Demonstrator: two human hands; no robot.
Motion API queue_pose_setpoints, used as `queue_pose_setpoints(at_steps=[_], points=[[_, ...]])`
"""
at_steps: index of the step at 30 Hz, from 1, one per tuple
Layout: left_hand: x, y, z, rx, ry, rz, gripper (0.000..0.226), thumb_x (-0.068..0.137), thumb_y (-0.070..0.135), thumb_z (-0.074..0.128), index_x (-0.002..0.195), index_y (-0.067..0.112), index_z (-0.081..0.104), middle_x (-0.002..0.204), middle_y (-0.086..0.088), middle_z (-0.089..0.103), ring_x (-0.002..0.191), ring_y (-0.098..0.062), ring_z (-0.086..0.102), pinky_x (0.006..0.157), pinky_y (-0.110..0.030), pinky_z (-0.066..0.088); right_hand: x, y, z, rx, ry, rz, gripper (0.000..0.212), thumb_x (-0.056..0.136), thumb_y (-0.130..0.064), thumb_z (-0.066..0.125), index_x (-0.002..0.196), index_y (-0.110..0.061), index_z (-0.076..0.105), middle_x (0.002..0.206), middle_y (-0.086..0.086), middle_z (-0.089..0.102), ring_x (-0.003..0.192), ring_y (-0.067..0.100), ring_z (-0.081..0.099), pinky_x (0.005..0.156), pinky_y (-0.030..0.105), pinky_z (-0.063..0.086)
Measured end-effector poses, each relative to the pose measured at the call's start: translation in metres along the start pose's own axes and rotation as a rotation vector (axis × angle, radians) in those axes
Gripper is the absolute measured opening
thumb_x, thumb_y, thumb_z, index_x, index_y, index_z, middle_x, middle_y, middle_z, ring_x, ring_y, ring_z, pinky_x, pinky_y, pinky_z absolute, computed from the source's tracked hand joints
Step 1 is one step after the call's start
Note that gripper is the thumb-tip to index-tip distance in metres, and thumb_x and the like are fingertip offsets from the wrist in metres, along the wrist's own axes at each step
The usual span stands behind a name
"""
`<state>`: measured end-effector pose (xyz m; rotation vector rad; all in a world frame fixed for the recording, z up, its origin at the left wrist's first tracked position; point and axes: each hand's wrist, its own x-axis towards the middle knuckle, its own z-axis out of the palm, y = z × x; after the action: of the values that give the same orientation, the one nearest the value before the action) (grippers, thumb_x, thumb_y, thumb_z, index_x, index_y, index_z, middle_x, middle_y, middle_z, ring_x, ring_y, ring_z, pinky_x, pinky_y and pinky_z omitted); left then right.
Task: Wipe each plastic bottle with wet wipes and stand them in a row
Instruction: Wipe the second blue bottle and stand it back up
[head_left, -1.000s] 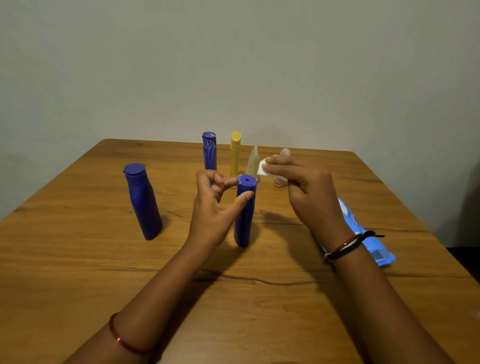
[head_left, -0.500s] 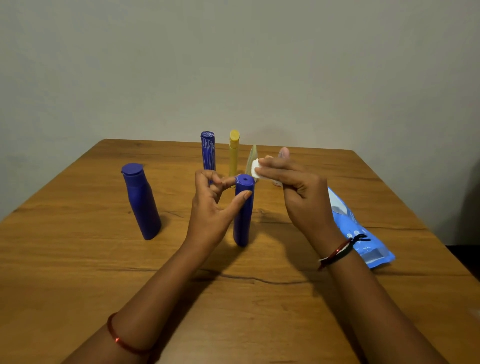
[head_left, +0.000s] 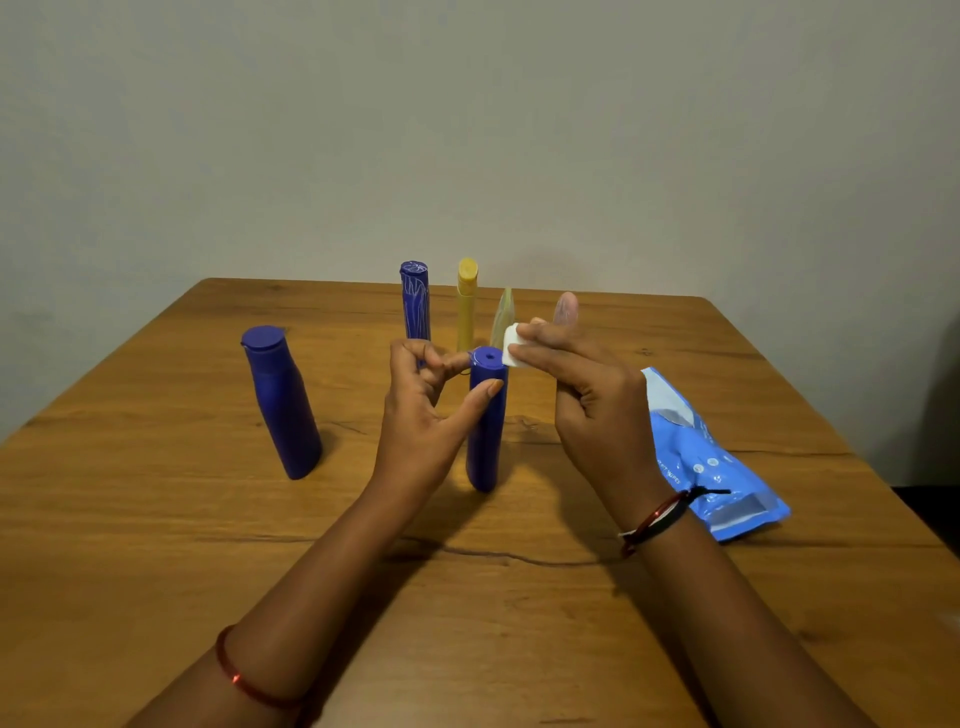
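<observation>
Right hand (head_left: 597, 395) has brought its pinched wipe (head_left: 514, 349) against the blue bottle (head_left: 485, 421) steadied by left fingers (head_left: 480, 397).

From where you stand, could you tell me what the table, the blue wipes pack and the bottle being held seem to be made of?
Table: wood or wood-look laminate, brown grain, low sheen.
Blue wipes pack: thin plastic film, creased and glossy.
Blue bottle held by the left hand: opaque plastic, smooth satin surface.

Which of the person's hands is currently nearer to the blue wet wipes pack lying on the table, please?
Right. The right hand is raised just left of the wet wipes pack, holding a folded wipe; the left hand is farther off, beyond the blue bottle.
</observation>
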<state>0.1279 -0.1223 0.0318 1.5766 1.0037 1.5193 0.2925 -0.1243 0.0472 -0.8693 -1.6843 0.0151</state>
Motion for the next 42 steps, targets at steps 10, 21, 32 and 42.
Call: queue_pose_setpoints(at_steps=[10, 21, 32, 42], points=[[0.001, -0.001, 0.0, 0.002, -0.004, 0.005, 0.039, 0.081, 0.017, 0.071, 0.099, 0.023, 0.037, 0.113, -0.019, 0.061, 0.113, -0.015, 0.062, 0.102, -0.047, 0.046, -0.002, -0.004, 0.002, -0.091, -0.068, -0.074, 0.046, 0.076, 0.006, 0.035, 0.105, -0.001, 0.071, 0.117, 0.011, 0.065, 0.118, 0.018, 0.055, 0.101, 0.03, 0.044], [0.003, 0.0, -0.001, 0.018, -0.023, 0.009, 0.041, 0.075, 0.031, 0.07, 0.098, 0.025, 0.037, 0.114, -0.022, 0.059, 0.114, -0.014, 0.062, 0.102, -0.048, 0.046, 0.002, 0.002, 0.0, -0.021, -0.094, -0.013, 0.044, 0.079, -0.003, 0.035, 0.103, -0.004, 0.072, 0.119, 0.006, 0.065, 0.118, 0.018, 0.056, 0.1, 0.035, 0.046], [0.003, 0.0, 0.0, -0.005, -0.028, -0.01, 0.043, 0.073, 0.036, 0.069, 0.098, 0.024, 0.037, 0.114, -0.024, 0.059, 0.113, -0.015, 0.062, 0.101, -0.054, 0.045, 0.006, 0.01, -0.004, 0.206, 0.028, 0.083, 0.045, 0.076, 0.025, 0.046, 0.104, -0.001, 0.069, 0.113, 0.001, 0.066, 0.111, 0.013, 0.061, 0.099, 0.062, 0.038], [0.001, 0.0, 0.0, 0.003, -0.033, 0.006, 0.042, 0.074, 0.036, 0.069, 0.098, 0.025, 0.037, 0.114, -0.021, 0.059, 0.113, -0.017, 0.062, 0.1, -0.053, 0.046, 0.011, 0.005, 0.0, 0.027, -0.099, 0.007, 0.043, 0.079, -0.002, 0.035, 0.101, -0.004, 0.072, 0.114, 0.004, 0.066, 0.112, 0.015, 0.059, 0.098, 0.059, 0.041]])
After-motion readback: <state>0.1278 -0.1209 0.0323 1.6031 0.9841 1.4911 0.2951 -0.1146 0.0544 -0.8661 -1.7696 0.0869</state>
